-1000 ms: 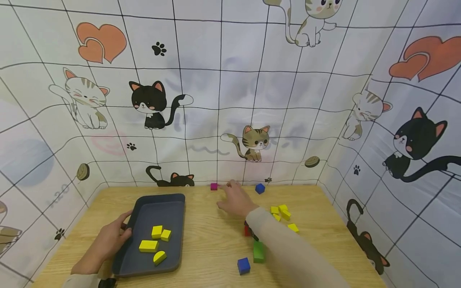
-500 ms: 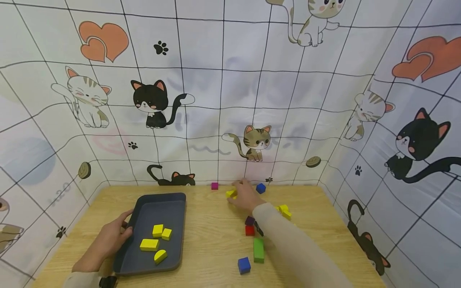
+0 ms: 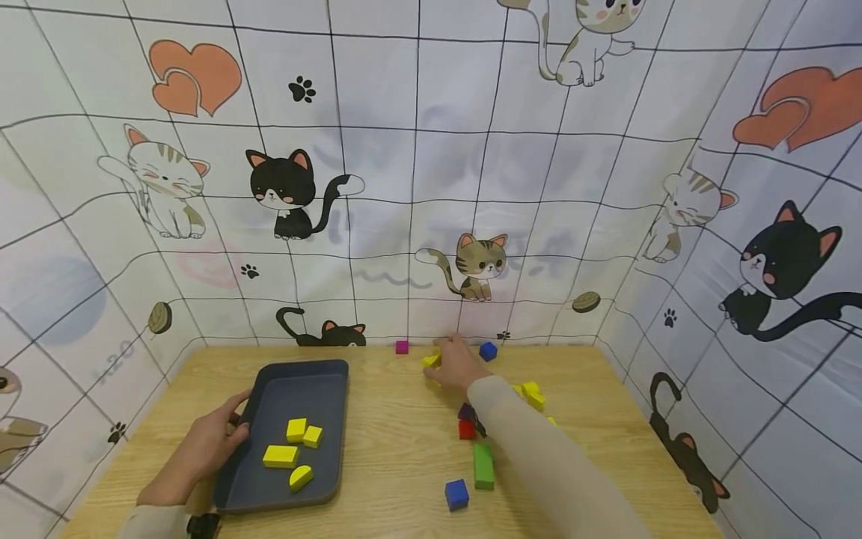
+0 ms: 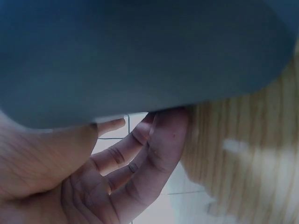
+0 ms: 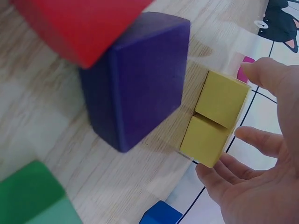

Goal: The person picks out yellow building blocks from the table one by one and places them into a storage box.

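Observation:
My left hand [image 3: 209, 442] grips the left rim of a dark grey tray [image 3: 296, 389]; in the left wrist view, its fingers [image 4: 170, 133] curve up against the tray's underside. Inside the tray lie several yellow blocks [image 3: 280, 456], one of them a half-round. At the back of the table my right hand [image 3: 458, 367] is spread around two yellow blocks [image 5: 222, 98] standing side by side. Its fingertips are right at their far side, and the thumb is a little apart from them.
A magenta cube [image 3: 402, 347] and a blue block [image 3: 488, 350] lie by the back wall. Purple [image 5: 149, 79], red [image 3: 467, 430], green [image 3: 483, 466] and blue [image 3: 456, 495] blocks line the middle. More yellow blocks [image 3: 533, 397] sit partly behind the right sleeve.
My right hand has moved slightly right, from beside the magenta cube to around the two yellow blocks, then stays there. The left hand keeps its place on the tray.

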`<state>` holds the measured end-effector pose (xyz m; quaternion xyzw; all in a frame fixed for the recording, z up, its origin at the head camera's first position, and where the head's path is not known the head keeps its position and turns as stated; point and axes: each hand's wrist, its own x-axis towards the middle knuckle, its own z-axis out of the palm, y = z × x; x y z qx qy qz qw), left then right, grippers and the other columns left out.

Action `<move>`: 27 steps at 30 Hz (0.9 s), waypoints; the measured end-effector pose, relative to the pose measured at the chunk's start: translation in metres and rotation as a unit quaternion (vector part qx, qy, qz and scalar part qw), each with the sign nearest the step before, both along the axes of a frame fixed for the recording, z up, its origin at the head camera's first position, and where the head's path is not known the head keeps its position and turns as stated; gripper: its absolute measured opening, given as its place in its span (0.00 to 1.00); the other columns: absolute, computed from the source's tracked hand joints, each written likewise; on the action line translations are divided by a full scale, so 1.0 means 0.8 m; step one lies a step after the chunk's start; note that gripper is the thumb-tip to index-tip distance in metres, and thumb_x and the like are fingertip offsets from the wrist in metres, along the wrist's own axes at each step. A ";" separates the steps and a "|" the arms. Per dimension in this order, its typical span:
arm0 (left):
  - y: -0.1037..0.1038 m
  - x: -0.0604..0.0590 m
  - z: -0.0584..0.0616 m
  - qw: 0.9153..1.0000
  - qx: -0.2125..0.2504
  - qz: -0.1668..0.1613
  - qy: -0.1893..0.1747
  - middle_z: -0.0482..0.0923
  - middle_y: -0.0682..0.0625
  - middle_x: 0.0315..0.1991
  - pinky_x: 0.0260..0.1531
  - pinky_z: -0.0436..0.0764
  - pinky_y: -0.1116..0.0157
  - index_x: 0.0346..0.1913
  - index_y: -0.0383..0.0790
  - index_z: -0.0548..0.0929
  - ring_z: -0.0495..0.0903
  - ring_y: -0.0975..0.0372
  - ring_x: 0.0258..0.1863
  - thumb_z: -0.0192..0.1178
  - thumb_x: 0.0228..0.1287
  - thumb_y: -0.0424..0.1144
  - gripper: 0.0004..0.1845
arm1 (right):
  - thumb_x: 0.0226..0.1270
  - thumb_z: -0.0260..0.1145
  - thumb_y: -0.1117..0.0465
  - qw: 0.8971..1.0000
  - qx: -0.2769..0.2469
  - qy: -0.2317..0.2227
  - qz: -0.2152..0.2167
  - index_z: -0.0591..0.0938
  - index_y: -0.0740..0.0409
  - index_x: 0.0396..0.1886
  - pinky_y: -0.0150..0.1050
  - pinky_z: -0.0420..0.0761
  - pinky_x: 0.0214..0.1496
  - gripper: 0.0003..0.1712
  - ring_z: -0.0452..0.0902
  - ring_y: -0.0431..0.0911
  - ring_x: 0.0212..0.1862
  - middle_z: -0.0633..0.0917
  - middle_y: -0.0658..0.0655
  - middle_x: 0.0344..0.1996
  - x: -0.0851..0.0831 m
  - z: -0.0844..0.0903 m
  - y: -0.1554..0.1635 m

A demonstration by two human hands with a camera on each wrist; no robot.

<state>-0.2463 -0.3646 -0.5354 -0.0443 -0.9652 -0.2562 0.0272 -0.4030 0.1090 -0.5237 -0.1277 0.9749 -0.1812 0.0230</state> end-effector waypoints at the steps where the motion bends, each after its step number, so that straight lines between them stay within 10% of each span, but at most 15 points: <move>1: 0.000 0.000 0.000 1.000 0.000 0.000 -0.001 0.92 0.34 0.47 0.36 0.83 0.58 0.85 0.21 0.66 0.84 0.56 0.36 0.66 0.79 0.31 0.38 | 0.76 0.81 0.43 1.000 -0.003 -0.001 0.001 0.80 0.56 0.85 0.58 0.86 0.77 0.45 0.80 0.58 0.73 0.78 0.68 0.78 -0.001 0.000 0.000; 8: -0.001 -0.002 0.001 1.000 0.000 0.003 -0.010 0.92 0.33 0.47 0.36 0.83 0.58 0.86 0.22 0.66 0.84 0.56 0.36 0.66 0.79 0.31 0.38 | 0.75 0.83 0.50 1.000 -0.021 -0.009 0.006 0.80 0.59 0.84 0.61 0.80 0.85 0.43 0.77 0.64 0.80 0.75 0.70 0.83 -0.004 -0.001 -0.007; 27: 0.000 -0.003 -0.001 1.000 -0.001 -0.002 -0.006 0.92 0.35 0.45 0.34 0.81 0.61 0.85 0.21 0.66 0.82 0.57 0.34 0.66 0.79 0.31 0.38 | 0.71 0.86 0.52 0.999 -0.031 -0.010 0.020 0.84 0.70 0.75 0.52 0.87 0.72 0.41 0.79 0.52 0.57 0.81 0.65 0.66 0.000 0.002 -0.017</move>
